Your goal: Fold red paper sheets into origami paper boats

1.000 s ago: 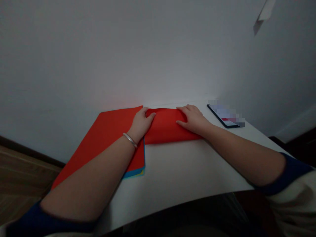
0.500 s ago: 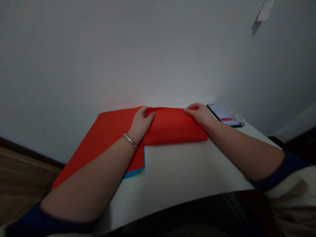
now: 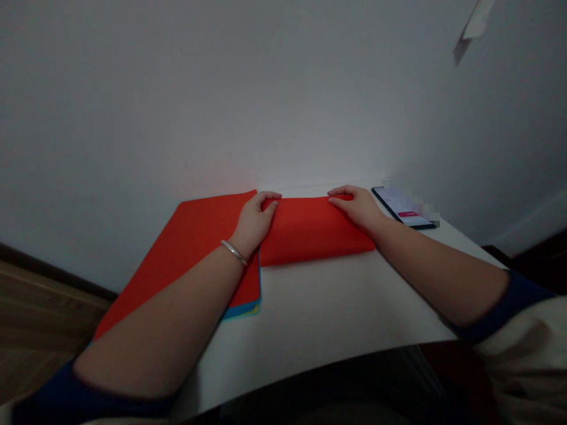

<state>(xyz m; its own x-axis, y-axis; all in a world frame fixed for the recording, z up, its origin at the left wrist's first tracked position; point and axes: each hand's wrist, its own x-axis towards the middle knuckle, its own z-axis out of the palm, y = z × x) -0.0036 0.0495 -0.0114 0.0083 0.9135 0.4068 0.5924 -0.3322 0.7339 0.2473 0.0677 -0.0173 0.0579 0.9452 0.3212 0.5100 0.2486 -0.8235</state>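
Observation:
A red sheet of paper (image 3: pixel 314 230), bent over on itself with its rounded fold toward me, lies on the white table. My left hand (image 3: pixel 257 217) grips its far left corner, thumb on top and index finger along the far edge. At the far right corner, my right hand (image 3: pixel 358 208) pinches the same edge between thumb and fingers. Under my left wrist, partly covered by my forearm, is a stack of coloured paper (image 3: pixel 195 236), red on top with blue and yellow edges showing below. The fingertips beneath the folded sheet are hidden.
The white table (image 3: pixel 319 313) meets a grey wall (image 3: pixel 283 94) at the back. A phone or tablet with a lit screen (image 3: pixel 405 209) lies beyond my right forearm. Wooden furniture (image 3: pixel 39 313) stands at the lower left.
The sheet's near fold has come slightly toward me, and its far edge sits a little lower. My left index finger now stretches further right along that edge.

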